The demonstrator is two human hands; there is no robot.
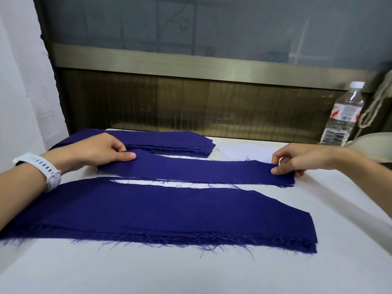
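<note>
1. Indigo woven cloth, cut as a long narrow strip [195,171], lies flat across the middle of the white-covered table [191,276], running from left to right between my two hands.
2. My left hand [99,150] pinches the strip's left end: the thumb lies flat on top of the cloth and the other fingers are curled at its far edge.
3. My right hand [297,159] pinches the right end in the same way, thumb pressed on top near the corner and fingers curled over the far edge.
4. The strip's near edge is frayed, with loose threads trailing onto the bare band of table just in front of it.
5. Nearer to me, just beside that band, lies a wider stack of indigo pieces [148,217]; its layered near edge is heavily frayed, and my left forearm rests on its left end.
6. Beyond the strip, a second stack of indigo pieces [169,141] sits toward the table's back left, and my left hand partly covers it.
7. A white watch [42,169] is strapped round my left wrist.
8. At the back right corner stands a clear plastic water bottle [343,115] with a white cap and a red-and-white label, upright, well apart from the cloth.
9. A pale cord [375,102] hangs just beside the bottle, at the right.
</note>
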